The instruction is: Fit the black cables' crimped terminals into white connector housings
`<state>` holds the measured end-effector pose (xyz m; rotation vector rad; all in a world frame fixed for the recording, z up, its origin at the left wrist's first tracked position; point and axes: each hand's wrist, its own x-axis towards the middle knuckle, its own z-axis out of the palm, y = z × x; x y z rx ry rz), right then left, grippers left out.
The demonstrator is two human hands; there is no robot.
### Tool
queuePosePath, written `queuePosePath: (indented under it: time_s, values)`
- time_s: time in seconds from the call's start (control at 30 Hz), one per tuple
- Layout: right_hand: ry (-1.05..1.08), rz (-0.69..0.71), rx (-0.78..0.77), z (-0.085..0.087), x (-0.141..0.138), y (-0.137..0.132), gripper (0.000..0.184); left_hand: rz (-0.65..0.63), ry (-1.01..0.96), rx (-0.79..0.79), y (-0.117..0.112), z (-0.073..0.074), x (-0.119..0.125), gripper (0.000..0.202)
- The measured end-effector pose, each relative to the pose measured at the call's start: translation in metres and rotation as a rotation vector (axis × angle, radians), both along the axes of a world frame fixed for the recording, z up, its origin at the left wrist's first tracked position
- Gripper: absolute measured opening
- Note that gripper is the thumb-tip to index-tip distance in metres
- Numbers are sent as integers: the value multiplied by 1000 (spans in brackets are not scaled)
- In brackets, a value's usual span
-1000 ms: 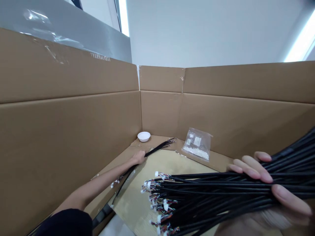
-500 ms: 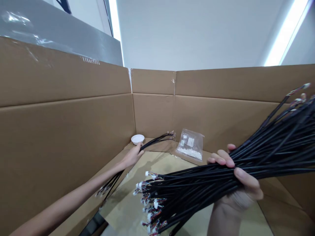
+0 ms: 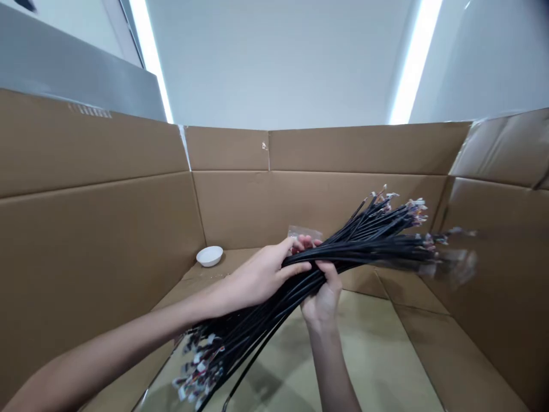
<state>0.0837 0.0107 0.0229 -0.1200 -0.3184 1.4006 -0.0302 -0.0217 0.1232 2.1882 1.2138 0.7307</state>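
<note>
A thick bundle of black cables (image 3: 364, 243) with small coloured connectors at both ends slants from the lower left to the upper right, above the floor of a large cardboard box. My left hand (image 3: 261, 274) is closed over the bundle's middle from above. From below, my right hand (image 3: 323, 292) is wrapped around the same spot. The two hands touch each other there. The right-hand connector ends are blurred.
Cardboard walls (image 3: 94, 229) enclose the space on the left, back and right. A small white bowl (image 3: 210, 255) sits in the far left corner of the box floor. A clear plastic bag (image 3: 304, 233) peeks out just behind my hands.
My left hand lifted the smaller cable bunch off the floor at the left and brought it to the big bundle. My right hand swung that bundle toward the centre. The view turned right.
</note>
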Motion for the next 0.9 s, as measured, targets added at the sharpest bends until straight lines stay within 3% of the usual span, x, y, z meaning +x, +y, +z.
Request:
queuePosePath:
  time_s: [0.33,0.67,0.9]
  values:
    - [-37,0,153,-6,6,7,45,33,131,-71,19,3,18,35]
    - [34,-113,22,-17,-12,18,74,180,656,91,3,-2,32,47]
    - [-265,-178,134,-26,-14,12,56,158,652,-74,10,-10,20,71]
